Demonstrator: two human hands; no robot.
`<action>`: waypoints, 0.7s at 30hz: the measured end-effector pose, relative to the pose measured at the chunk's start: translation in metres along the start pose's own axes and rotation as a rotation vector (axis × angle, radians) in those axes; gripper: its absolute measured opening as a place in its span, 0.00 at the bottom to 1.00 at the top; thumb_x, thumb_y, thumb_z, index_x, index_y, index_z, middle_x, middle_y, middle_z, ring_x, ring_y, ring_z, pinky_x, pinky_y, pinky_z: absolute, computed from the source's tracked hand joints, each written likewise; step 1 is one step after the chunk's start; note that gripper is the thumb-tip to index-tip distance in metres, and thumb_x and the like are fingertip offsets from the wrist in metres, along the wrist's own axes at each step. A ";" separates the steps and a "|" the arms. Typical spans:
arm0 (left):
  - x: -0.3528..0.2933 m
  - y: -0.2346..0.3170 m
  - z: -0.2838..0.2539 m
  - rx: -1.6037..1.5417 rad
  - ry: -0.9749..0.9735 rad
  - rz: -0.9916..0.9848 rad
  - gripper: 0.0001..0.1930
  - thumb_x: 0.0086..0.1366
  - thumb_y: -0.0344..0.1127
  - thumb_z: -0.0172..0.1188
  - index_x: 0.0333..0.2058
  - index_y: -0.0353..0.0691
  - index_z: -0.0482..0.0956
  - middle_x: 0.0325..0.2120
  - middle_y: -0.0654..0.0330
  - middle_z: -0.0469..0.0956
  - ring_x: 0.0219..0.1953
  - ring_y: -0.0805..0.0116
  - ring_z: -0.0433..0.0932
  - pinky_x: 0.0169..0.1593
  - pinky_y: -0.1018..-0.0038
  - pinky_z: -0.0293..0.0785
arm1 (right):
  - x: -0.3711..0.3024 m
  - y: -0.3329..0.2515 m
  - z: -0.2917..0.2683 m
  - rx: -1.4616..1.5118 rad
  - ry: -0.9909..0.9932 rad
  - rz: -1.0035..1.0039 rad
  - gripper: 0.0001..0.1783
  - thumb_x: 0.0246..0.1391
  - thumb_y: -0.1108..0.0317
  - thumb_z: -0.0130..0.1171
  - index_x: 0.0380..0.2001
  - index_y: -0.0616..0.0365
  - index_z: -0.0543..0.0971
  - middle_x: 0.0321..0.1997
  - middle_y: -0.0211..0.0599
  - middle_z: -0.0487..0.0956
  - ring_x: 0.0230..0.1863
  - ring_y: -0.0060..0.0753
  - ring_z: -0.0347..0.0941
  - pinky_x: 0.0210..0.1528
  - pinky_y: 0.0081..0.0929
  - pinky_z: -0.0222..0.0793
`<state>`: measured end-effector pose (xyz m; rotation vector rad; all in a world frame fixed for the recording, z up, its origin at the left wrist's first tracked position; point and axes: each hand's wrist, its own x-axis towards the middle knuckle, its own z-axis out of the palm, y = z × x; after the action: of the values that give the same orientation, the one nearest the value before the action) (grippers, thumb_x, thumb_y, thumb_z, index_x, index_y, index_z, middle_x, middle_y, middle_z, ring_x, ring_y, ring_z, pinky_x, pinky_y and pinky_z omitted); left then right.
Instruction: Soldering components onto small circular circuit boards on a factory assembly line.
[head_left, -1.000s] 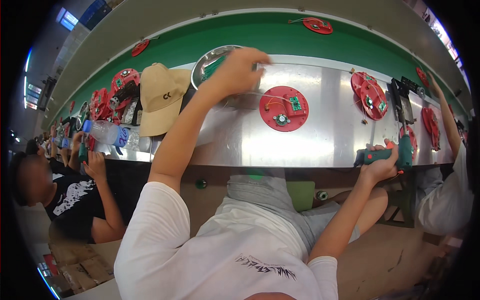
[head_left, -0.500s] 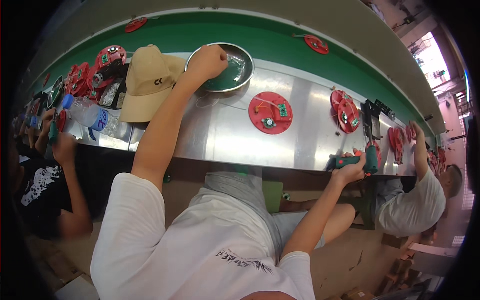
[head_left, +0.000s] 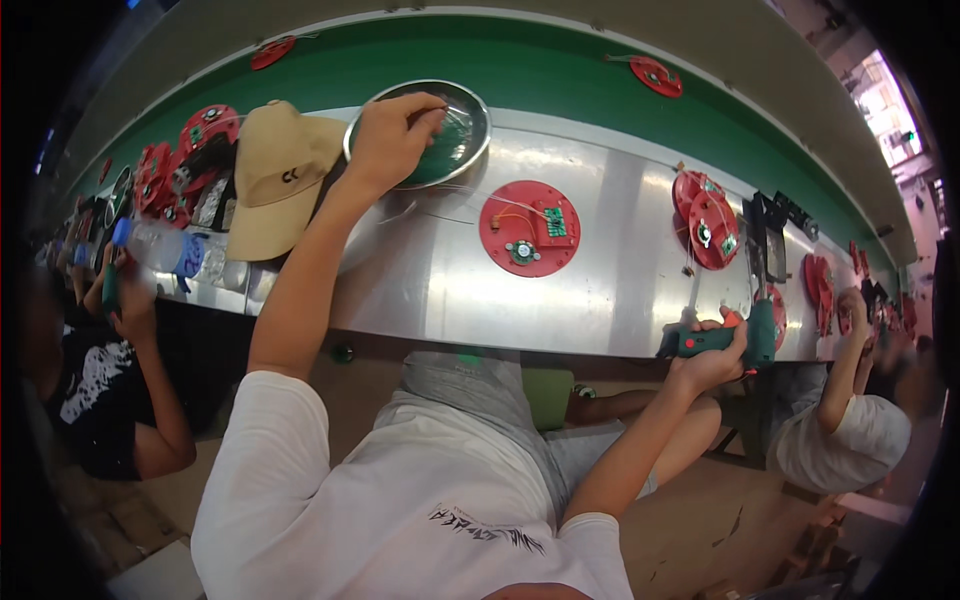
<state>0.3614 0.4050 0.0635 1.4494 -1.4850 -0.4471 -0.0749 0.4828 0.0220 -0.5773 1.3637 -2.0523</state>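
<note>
My left hand (head_left: 396, 140) is over the near left side of a round metal bowl (head_left: 487, 125) with a clear plastic bag (head_left: 455, 135) in it. Thumb and index finger are curled toward each other in a pinch; whatever they hold is too small to make out. At the bench's front edge on the right, my right hand (head_left: 712, 362) is wrapped around a dark green cordless screwdriver (head_left: 762, 335) with red parts. Between the hands lies a round red plate (head_left: 505, 240) carrying a green circuit board (head_left: 556, 222), a small round part and thin wires.
A beige cap (head_left: 275, 170) and a plastic bottle (head_left: 165, 245) are left of the bowl. Several red plates (head_left: 712, 235) stand right, beside a black tray (head_left: 768, 240). Co-workers sit on both sides, one in a black shirt (head_left: 100, 390), one in a light shirt (head_left: 845, 445).
My left hand's fingers have gone from a closed fist to a more extended pinch over the bowl. The view has shifted slightly. My right hand keeps hold of the cordless screwdriver.
</note>
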 end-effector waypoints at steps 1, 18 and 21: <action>-0.003 0.006 -0.001 0.050 -0.025 0.100 0.09 0.69 0.30 0.58 0.43 0.31 0.81 0.26 0.59 0.81 0.30 0.76 0.79 0.34 0.78 0.73 | 0.000 0.001 -0.001 0.017 -0.028 -0.008 0.20 0.64 0.56 0.49 0.37 0.65 0.78 0.19 0.37 0.72 0.20 0.32 0.68 0.26 0.32 0.72; -0.079 0.033 0.062 0.206 -0.205 0.534 0.03 0.51 0.26 0.62 0.22 0.38 0.76 0.17 0.58 0.73 0.17 0.61 0.74 0.21 0.66 0.68 | -0.066 -0.005 -0.016 -0.231 -0.795 -0.192 0.32 0.63 0.53 0.56 0.54 0.76 0.69 0.39 0.55 0.77 0.19 0.30 0.74 0.18 0.23 0.67; -0.081 0.031 0.067 0.275 -0.131 0.687 0.05 0.48 0.27 0.63 0.20 0.40 0.74 0.16 0.62 0.69 0.17 0.64 0.71 0.19 0.68 0.65 | -0.073 -0.013 -0.008 -0.335 -0.912 -0.212 0.31 0.61 0.53 0.57 0.50 0.77 0.72 0.40 0.56 0.77 0.20 0.32 0.74 0.24 0.26 0.68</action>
<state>0.2742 0.4615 0.0272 1.0226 -2.0885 0.0920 -0.0301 0.5423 0.0293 -1.6125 1.0803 -1.3631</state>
